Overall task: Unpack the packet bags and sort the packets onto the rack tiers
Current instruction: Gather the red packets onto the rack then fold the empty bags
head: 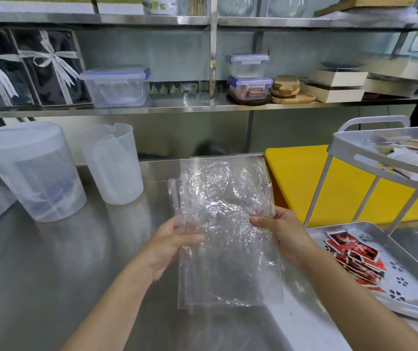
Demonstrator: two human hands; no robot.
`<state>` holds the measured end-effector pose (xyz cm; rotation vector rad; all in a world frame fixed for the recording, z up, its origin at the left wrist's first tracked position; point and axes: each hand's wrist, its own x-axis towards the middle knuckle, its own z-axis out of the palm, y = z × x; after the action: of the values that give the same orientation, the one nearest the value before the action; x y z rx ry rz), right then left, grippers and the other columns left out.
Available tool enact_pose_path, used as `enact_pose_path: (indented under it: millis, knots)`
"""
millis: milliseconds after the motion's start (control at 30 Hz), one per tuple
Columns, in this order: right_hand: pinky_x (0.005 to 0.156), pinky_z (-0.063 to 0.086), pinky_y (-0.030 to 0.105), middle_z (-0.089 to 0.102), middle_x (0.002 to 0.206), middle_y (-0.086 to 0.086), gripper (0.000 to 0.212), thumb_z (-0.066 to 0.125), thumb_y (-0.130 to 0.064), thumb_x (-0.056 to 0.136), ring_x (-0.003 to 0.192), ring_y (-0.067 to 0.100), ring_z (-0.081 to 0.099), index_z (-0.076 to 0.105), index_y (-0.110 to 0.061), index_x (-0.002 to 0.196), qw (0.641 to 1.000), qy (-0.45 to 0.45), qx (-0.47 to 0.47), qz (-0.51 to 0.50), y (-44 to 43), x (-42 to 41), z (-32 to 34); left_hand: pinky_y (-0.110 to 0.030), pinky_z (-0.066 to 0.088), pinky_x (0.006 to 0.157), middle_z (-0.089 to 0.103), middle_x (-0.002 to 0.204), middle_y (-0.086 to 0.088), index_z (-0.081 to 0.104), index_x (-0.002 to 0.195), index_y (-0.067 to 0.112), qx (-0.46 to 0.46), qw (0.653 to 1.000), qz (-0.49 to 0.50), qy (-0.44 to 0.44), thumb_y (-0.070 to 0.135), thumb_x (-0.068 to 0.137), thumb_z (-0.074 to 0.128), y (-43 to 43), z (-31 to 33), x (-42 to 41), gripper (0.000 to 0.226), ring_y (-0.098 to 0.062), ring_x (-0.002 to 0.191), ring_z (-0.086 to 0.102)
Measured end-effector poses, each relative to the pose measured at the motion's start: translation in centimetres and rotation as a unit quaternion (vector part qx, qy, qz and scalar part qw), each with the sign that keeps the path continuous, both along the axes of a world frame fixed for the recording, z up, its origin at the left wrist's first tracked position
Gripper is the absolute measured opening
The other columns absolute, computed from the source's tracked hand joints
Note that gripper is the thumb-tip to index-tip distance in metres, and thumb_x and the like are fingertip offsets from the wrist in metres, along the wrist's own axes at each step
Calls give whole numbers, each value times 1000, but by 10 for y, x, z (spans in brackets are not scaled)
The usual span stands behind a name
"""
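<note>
Both hands hold a crumpled clear plastic bag (pixel 224 198) up over the steel counter. It looks empty. My left hand (pixel 171 245) pinches its left edge and my right hand (pixel 281 230) grips its right edge. At the right stands a grey metal rack (pixel 350 150). Its upper tier holds pale, mostly white packets (pixel 405 154). Its lower tier (pixel 417 254) carries a pile of red packets (pixel 355 259).
Two translucent plastic jugs (pixel 32 171) (pixel 113 163) stand at the left of the steel counter (pixel 51 262). A yellow board (pixel 301 178) lies behind the rack. Wall shelves above hold lidded containers (pixel 116 86), wooden plates and boxes.
</note>
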<state>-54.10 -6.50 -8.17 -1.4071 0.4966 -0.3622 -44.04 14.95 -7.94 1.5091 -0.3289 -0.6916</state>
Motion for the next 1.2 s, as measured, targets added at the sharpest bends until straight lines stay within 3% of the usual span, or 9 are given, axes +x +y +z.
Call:
enact_pose_path:
  millis: [167,333,400,500,700,933,1067,1133,1200]
  knots:
    - [75,49,33,73,86,0,15,73,-10,73,81,18,66,67,-6,87,998,26,-1,64,1,-7,-3,-13,42,40,61,67,1,54,77,15,-43,995,89,-13,-9,79,61,1,1,-3,25,-3,48,55]
    - [56,34,25,44,68,8,18,74,-10,72,59,14,42,56,-9,73,992,67,-14,105,-4,-18,-13,-24,46,59,59,90,-13,59,76,14,-24,994,95,-48,-6,78,64,6,-1,1,20,-17,71,54]
    - [56,35,26,53,74,11,11,74,-7,72,61,16,45,63,-10,70,993,59,-1,102,-5,-22,-16,-27,44,70,62,91,-11,62,79,14,-7,996,69,-59,0,79,66,8,-2,-1,15,-20,80,56]
    - [49,36,20,62,73,11,20,68,1,72,54,12,46,69,0,92,993,49,34,102,-8,-25,-20,-17,43,57,66,76,4,64,83,18,46,996,22,-66,12,79,69,11,-1,-3,9,-10,69,61]
    - [55,54,17,68,65,6,19,55,13,79,57,11,65,69,0,81,988,25,132,77,-21,-26,-33,-12,37,42,61,57,1,64,82,17,31,997,24,-59,2,86,59,13,-8,-6,16,-2,41,51]
    - [44,50,15,66,47,3,52,40,24,78,45,11,63,67,-7,46,989,25,115,90,-21,-27,-40,-24,46,58,66,51,4,66,43,13,-30,999,37,-11,-23,80,35,12,-17,-2,61,-19,60,58]
    - [44,48,16,65,48,9,47,42,26,73,46,14,60,64,-3,45,994,15,67,85,-24,-25,-37,-21,52,59,72,74,6,66,99,22,-84,993,8,88,18,96,39,14,-16,0,27,-13,69,67]
    - [39,39,15,64,49,9,45,39,24,75,44,14,52,64,-1,48,996,21,30,79,-25,-25,-35,-30,54,79,72,103,1,50,124,22,-69,981,-13,182,54,89,41,21,-21,6,49,-17,90,69]
    - [38,31,17,61,48,7,44,36,23,75,45,15,43,63,0,49,997,36,-7,70,-25,-25,-32,-48,45,92,63,122,-10,47,128,23,-20,971,-91,220,67,72,58,25,-29,7,72,-34,111,59]
